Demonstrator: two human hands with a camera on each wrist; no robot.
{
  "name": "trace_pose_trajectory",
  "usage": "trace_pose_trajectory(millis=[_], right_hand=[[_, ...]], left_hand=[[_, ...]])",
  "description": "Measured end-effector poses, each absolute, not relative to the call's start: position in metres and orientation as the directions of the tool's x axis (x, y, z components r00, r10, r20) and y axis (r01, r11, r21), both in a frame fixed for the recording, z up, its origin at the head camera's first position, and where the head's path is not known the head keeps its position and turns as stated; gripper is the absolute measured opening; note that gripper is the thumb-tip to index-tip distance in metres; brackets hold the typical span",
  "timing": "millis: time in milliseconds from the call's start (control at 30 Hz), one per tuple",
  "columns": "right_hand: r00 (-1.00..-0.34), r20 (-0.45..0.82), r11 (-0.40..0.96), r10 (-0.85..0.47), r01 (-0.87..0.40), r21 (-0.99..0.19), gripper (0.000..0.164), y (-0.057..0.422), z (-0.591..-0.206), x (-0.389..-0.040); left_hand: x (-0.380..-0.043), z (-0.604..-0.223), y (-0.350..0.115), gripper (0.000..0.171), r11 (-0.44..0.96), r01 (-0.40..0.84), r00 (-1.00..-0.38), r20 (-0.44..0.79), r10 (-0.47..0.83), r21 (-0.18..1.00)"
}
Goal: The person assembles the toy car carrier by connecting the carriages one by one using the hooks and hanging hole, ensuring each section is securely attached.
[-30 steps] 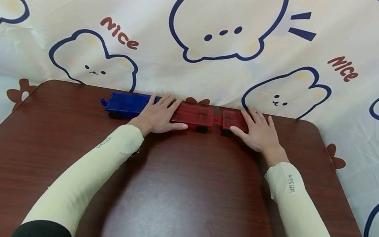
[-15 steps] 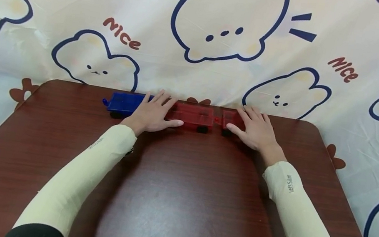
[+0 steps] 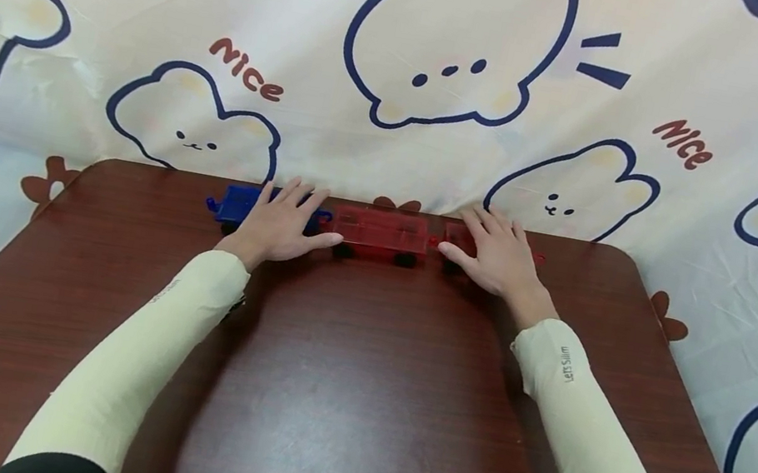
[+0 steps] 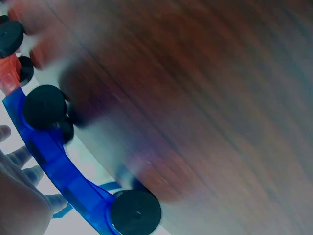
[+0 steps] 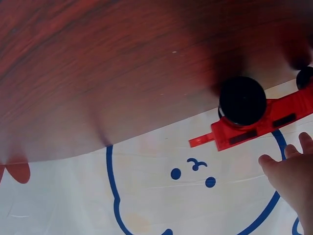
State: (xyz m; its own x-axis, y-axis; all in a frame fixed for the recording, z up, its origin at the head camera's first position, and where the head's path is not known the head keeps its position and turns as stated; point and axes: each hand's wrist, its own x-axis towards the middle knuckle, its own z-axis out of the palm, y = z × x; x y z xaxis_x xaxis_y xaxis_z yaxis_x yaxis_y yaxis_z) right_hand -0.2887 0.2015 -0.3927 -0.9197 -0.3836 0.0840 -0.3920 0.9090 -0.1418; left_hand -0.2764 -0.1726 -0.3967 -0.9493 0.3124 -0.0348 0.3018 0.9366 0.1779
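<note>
Three see-through plastic toy wagons with black wheels stand in a row along the table's far edge. On the left is the blue wagon (image 3: 237, 203), with my left hand (image 3: 280, 224) spread over its right part and covering some of it. The middle red wagon (image 3: 382, 230) shows in full. My right hand (image 3: 499, 256) lies over the right-hand red wagon (image 3: 455, 237), fingers straight and thumb pointing left, hiding most of it. In the left wrist view the blue wagon (image 4: 61, 166) passes close by my left fingers. A small hook sticks out from the end of the red wagon (image 5: 264, 120).
The dark wooden table (image 3: 350, 401) reaches toward me, glossy with a bright reflection. Right behind its far edge hangs a white cloth (image 3: 391, 167) printed with cartoon bears. Both sleeves cross the table from the near side.
My left hand has slid left, off the joint with the middle red wagon and onto the blue wagon. My right hand has shifted slightly left. The wagons stay nearly in place.
</note>
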Motion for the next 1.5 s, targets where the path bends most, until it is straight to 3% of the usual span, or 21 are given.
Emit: trace_pose_trajectory(millis=[667,1133,1500], right_hand=[[-0.902,0.090,0.894,-0.421,-0.430,-0.128,0.091,0.175,-0.391,-0.289],[-0.870,0.118,0.867,-0.479,-0.490,-0.092,0.082,0.153,-0.391,-0.287],[-0.875,0.079,0.872,-0.477,-0.482,-0.080,0.087,0.135,-0.392,-0.286]], left_hand=[[-0.266,-0.399,-0.203,0.104,0.945,0.255,-0.966,0.001,0.260,0.204],[-0.259,-0.395,-0.219,0.104,0.946,0.226,-0.972,-0.008,0.234,0.234],[-0.258,-0.401,-0.228,0.105,0.953,0.217,-0.975,0.003,0.221,0.213]])
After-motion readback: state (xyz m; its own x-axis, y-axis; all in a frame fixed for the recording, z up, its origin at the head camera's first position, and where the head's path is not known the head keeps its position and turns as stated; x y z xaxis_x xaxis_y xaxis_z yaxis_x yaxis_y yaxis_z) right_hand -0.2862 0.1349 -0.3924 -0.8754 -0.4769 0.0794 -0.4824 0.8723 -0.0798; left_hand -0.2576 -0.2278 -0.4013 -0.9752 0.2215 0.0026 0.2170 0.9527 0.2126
